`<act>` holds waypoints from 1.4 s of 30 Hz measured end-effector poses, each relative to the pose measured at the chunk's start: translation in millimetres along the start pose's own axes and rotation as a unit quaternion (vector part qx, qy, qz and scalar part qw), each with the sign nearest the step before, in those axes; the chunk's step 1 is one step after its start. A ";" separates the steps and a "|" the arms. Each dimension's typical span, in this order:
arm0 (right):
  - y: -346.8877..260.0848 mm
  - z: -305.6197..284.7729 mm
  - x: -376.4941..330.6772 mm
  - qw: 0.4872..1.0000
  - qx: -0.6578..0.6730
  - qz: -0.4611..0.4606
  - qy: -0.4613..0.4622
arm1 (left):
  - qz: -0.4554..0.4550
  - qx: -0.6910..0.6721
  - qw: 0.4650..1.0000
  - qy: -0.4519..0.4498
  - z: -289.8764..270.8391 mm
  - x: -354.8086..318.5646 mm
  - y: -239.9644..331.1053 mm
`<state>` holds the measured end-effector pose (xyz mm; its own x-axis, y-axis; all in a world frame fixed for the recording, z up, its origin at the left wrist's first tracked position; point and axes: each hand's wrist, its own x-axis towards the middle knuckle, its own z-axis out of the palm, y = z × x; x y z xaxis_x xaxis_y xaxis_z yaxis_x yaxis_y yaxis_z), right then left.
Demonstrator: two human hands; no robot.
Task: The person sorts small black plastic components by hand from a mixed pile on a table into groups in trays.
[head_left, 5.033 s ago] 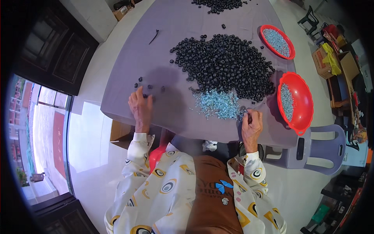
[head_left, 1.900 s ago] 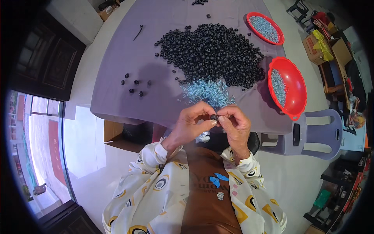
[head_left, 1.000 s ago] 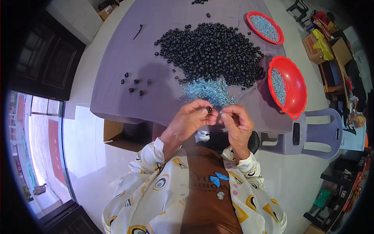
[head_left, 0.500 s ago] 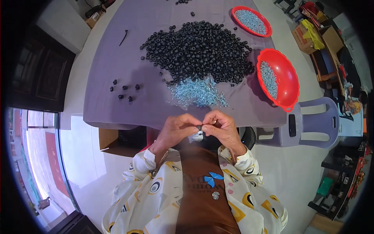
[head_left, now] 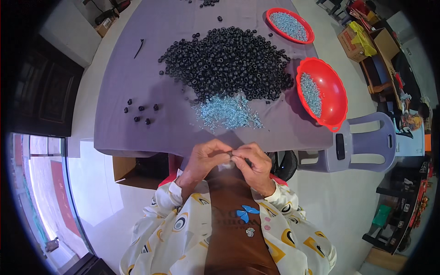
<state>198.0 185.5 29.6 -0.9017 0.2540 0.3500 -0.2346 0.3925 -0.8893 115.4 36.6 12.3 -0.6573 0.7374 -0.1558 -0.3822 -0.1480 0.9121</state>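
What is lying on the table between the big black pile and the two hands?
In the head view, a small heap of pale blue pieces lies between the black pile and the hands.

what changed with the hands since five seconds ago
Both hands left the table and came together at the chest: left hand and right hand now pinch a small black part between them. Black rings pile, silvery pieces and red basins stayed put.
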 end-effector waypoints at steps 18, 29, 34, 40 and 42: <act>100.8 -69.8 87.0 0.923 -0.381 -0.060 0.001 | -0.022 -0.157 0.987 0.017 7.6 2.7 4.2; 107.4 -74.9 97.9 0.925 -0.380 -0.020 -0.009 | 0.059 -0.144 0.988 0.003 4.9 7.4 16.8; 75.6 -67.6 81.4 0.981 -0.179 0.077 0.008 | 0.070 -0.151 0.986 0.009 3.3 6.6 16.3; 13.1 -19.8 59.5 0.960 0.227 0.153 -0.051 | 0.103 -0.089 0.990 0.041 6.8 8.9 16.5; 4.4 -11.8 54.5 0.953 0.255 0.144 -0.082 | 0.112 -0.044 0.991 0.063 7.5 8.0 17.1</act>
<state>152.1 211.5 48.3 -0.9902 0.1283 0.0555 -0.0762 -0.1631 -0.9837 108.4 45.0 29.5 -0.8060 0.5918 -0.0048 -0.2694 -0.3597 0.8933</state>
